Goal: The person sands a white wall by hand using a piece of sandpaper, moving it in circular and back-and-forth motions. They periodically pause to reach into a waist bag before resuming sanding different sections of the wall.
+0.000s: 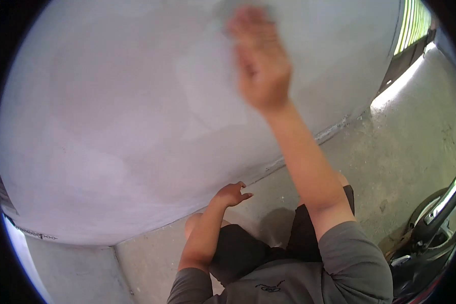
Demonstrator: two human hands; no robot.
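Note:
My right hand (263, 66) is raised high against the grey plastered wall (126, 91). Motion smears its fingers, which look bent towards the wall, and what they may hold cannot be made out. A dim grey patch, perhaps a shadow, surrounds the fingertips. Lower down, my left hand (231, 194) hangs near my knee, close to the foot of the wall. Its thumb and a finger are apart with nothing between them. Paler and darker patches mottle the wall surface.
Concrete floor (390, 152) meets the wall along a rough seam (332, 129). A motorcycle (435, 223) with its wheel and exhaust stands at the right. Light enters through a slatted opening (413, 28) at upper right. A chain (38, 234) hangs at the left.

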